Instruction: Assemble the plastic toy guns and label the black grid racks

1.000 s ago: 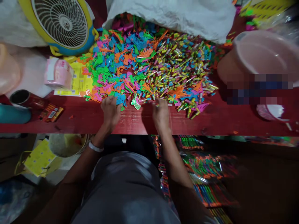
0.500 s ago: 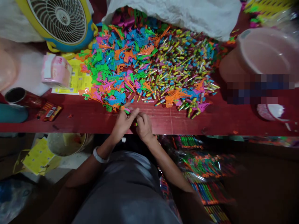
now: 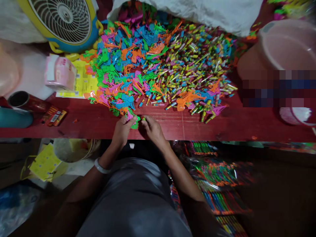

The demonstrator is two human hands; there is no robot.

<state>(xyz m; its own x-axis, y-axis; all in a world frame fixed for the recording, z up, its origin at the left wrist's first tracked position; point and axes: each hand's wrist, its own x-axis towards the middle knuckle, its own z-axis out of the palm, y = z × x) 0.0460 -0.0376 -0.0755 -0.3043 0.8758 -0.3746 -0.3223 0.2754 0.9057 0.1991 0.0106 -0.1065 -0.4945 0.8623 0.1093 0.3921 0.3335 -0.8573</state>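
Red tabletop [image 3: 197,130]; left hand [image 3: 121,130] pinches latticed plastic [image 3: 134,124].

On my worktop [image 3: 204,130], toy guns [image 3: 119,61] lie upper centre, small tubes [image 3: 192,62] to their right; the fan [image 3: 65,19] stands upper left, the basin [image 3: 249,59] upper right. My left hand [image 3: 121,130] and right hand [image 3: 153,129] are mid-frame, before the guns.

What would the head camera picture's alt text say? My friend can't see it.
A person's left hand holds a green plastic piece near the right hand over a red table. Beyond them spreads a colourful pile of small pieces, with a fan at its left.
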